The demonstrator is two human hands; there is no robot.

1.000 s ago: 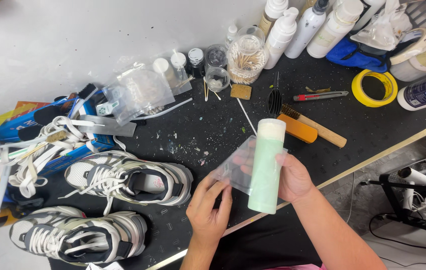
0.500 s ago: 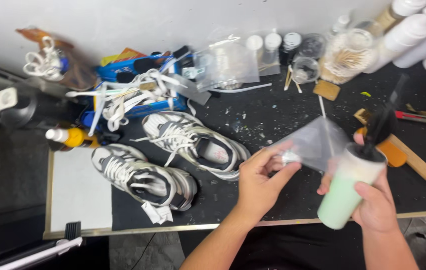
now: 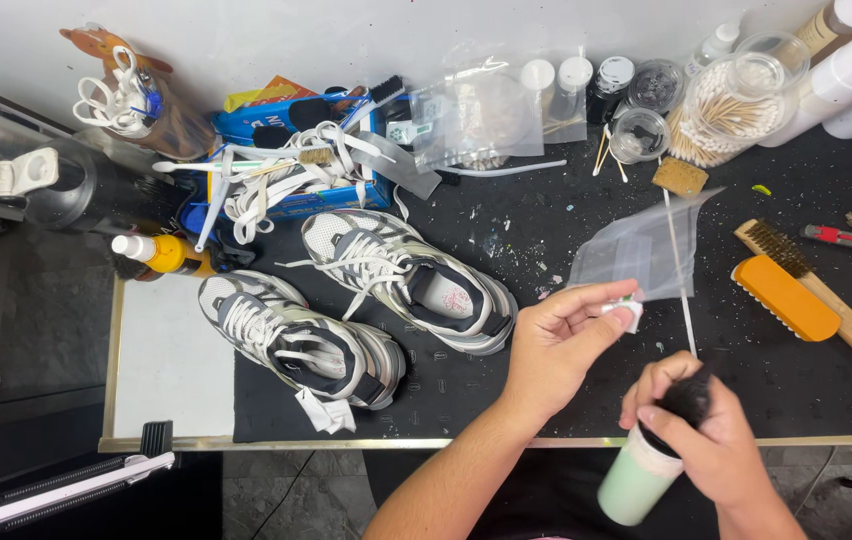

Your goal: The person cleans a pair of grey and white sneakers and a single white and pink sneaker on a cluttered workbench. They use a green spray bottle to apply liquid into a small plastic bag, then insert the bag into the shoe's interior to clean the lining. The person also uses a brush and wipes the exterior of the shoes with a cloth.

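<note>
While the left hand (image 3: pixel 561 340) pinches a clear plastic bag (image 3: pixel 641 252) over the black mat (image 3: pixel 506 240), the right hand (image 3: pixel 701 430) grips a pale green bottle (image 3: pixel 636 485) at the near edge, right of the sneakers (image 3: pixel 346 305).

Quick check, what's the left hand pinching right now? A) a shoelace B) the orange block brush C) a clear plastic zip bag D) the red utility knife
C: the left hand pinches the lower edge of the clear plastic zip bag, which lifts off the black mat, while the right hand grips the pale green bottle with a black brush head at its top.
</note>
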